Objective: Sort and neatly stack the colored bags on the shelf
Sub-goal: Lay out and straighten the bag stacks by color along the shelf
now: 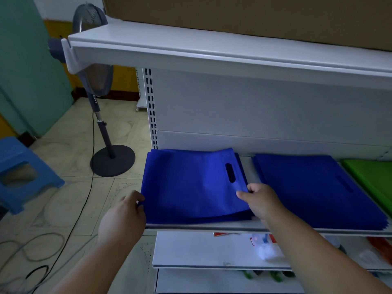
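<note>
A blue bag (191, 183) with a cut-out handle lies on top of a pile of blue bags at the left end of the white shelf (212, 227). My left hand (125, 215) pinches the bag's front left corner. My right hand (261, 200) pinches its right edge just below the handle slot. To the right lies a second pile of blue bags (314, 192). A green bag pile (371, 179) sits at the far right, cut off by the frame.
An upper shelf (212, 49) overhangs the bags, with a cardboard box (254, 15) on it. Lower shelves (201, 251) hold small packets. A standing fan (99, 90) and its cable, a blue stool (23, 170) and coiled cables are on the floor to the left.
</note>
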Action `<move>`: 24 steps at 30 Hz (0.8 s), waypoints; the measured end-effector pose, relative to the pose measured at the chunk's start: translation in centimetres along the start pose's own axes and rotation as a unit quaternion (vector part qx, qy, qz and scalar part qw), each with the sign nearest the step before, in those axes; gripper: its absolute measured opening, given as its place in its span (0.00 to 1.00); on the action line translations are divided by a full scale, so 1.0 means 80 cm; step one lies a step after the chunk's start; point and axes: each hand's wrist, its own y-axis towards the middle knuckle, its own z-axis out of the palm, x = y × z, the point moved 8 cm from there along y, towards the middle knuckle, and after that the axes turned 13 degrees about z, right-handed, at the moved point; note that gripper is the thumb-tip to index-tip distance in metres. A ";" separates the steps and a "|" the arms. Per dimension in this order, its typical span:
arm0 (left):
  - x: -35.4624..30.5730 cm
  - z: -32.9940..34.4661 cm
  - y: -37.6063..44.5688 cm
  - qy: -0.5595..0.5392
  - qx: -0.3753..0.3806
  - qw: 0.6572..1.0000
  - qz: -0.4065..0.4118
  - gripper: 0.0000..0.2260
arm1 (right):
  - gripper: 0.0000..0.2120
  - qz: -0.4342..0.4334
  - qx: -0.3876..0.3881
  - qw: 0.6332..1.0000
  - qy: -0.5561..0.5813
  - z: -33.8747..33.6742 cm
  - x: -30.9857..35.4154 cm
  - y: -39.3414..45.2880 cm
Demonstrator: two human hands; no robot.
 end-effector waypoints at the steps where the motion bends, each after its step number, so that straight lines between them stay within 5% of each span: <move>1: 0.002 0.001 -0.002 -0.006 0.001 1.000 -0.003 0.08 | 0.21 -0.020 -0.032 0.996 -0.080 -0.005 -0.003 -0.001; 5: 0.008 0.011 -0.013 -0.014 0.040 0.999 -0.008 0.07 | 0.19 -0.033 -0.078 0.971 -0.223 0.003 -0.021 -0.013; 10: 0.000 0.015 -0.024 -0.012 0.059 0.998 -0.007 0.08 | 0.20 -0.001 -0.068 0.983 -0.168 0.007 -0.028 -0.017; 16: -0.023 0.003 -0.033 0.000 0.012 1.000 0.006 0.07 | 0.24 -0.089 -0.028 0.992 -0.091 0.001 -0.013 -0.028; 24: -0.076 0.001 -0.035 0.025 -0.062 0.998 0.016 0.09 | 0.27 -0.214 -0.208 0.888 -0.350 -0.048 0.022 -0.042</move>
